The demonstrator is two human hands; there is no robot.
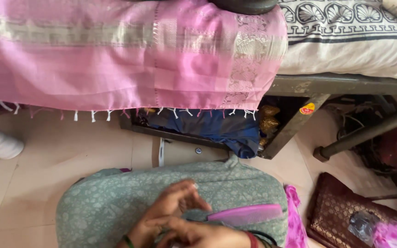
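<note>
- Pink plastic marks the comb (246,214), which lies low in the frame, right of centre, on our lap over the grey-green patterned cloth (116,202).
- We see its long axis running almost level across the picture, the far end tipped slightly upward toward the right, the near end tucked in at our hands.
- Our left hand (173,206) sits at lower centre, fingers loosely curled and bunched together just left of the comb's near end; we cannot tell whether they pinch anything.
- Our right hand (198,232) lies along the bottom edge, directly under the comb's near end, and looks closed around its handle, though the contact itself is partly hidden by the left hand.
- So the comb stretches rightward away from both hands, and the right hand is the nearer one to it.
- We note a green bangle on the left wrist and red and dark bangles on the right.
- Across the upper frame hangs a pink sari (129,55) with tassels, draped over a metal cot frame (336,85).
- A maroon patterned bag (341,209) rests at lower right on the tiled floor (33,179).
</note>
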